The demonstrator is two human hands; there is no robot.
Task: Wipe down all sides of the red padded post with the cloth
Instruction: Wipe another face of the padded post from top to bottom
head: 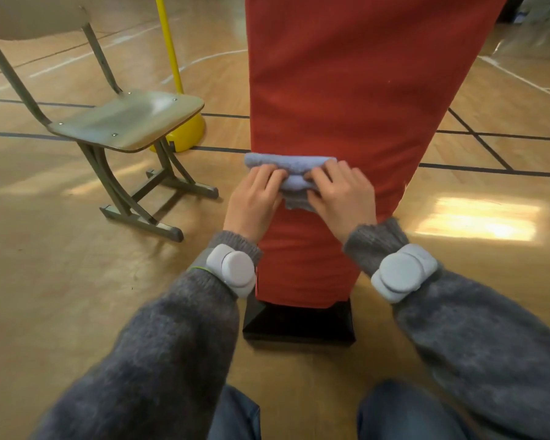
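posts 1 (346,90) | cloths 1 (291,163) | hands 2 (254,198) (343,195) | chairs 1 (131,119) | wrist devices 2 (232,269) (402,271)

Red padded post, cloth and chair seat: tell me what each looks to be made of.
Red padded post: a matte woven fabric cover, judging by its fine weave and soft creases, probably over foam.
Cloth: light blue terry or microfibre, with a fuzzy nap and thick folded layers.
Chair seat: moulded plywood with a glossy lacquer, showing sheen, a dark layered edge and rivets.
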